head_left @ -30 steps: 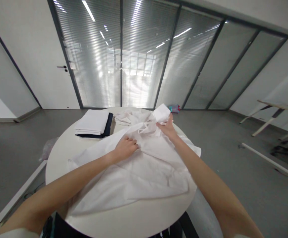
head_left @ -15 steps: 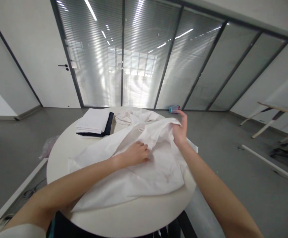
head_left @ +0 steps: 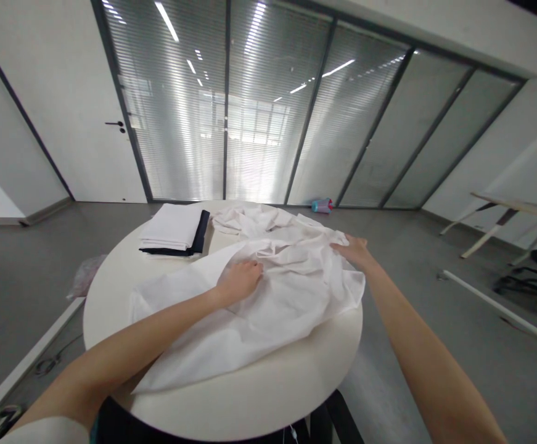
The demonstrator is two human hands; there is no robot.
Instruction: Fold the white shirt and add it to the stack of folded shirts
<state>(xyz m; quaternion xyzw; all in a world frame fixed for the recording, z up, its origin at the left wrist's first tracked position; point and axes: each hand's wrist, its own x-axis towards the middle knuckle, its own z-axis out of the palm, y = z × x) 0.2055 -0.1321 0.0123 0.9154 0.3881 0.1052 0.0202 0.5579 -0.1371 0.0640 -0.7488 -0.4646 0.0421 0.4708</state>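
Round white table (head_left: 250, 401): folded white-and-navy stack (head_left: 173, 231) lies finished; crumpled white cloth (head_left: 268, 302) remains unfolded, your left hand (head_left: 240, 282) and right hand (head_left: 354, 251) open, flat, gripping nothing.

A dark-framed glass partition (head_left: 259, 105) with slatted blinds mirrors bright ceiling lights beside a white door (head_left: 78, 117) with a black handle; smooth grey floor (head_left: 23, 259) stretches toward a pale folding table (head_left: 513, 209) at right.
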